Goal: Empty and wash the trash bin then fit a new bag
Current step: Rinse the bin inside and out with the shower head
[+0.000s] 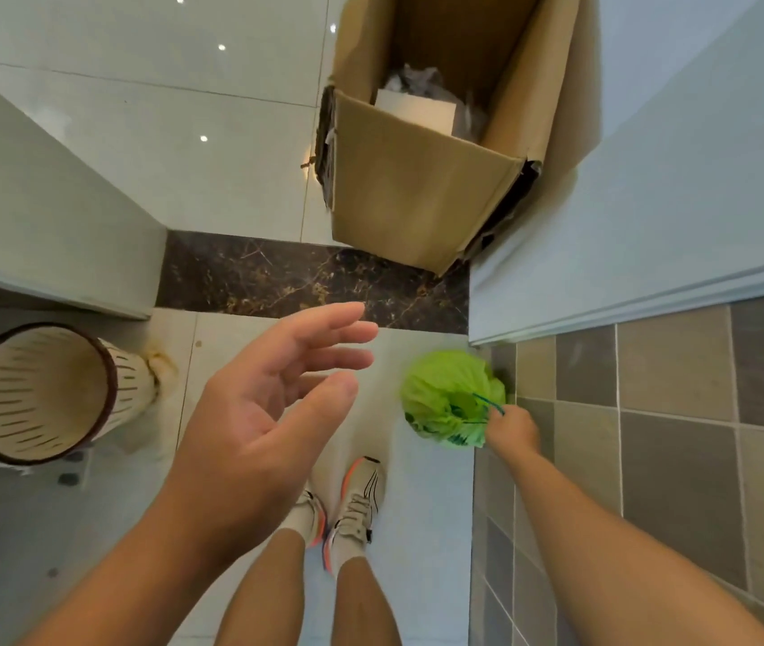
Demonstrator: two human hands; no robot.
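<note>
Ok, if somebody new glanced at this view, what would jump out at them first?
Probably the bright green bag, gathered at its neck and held by the right hand low beside the grey tiled wall. Next, the left hand, open and raised mid-frame. After that, the big cardboard box standing on the floor ahead, and the empty slotted bin at far left.

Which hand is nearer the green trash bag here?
Right. The right hand holds the green trash bag by its drawstring, its grip at the bag's edge. The left hand is open in mid-air, apart from it.
</note>
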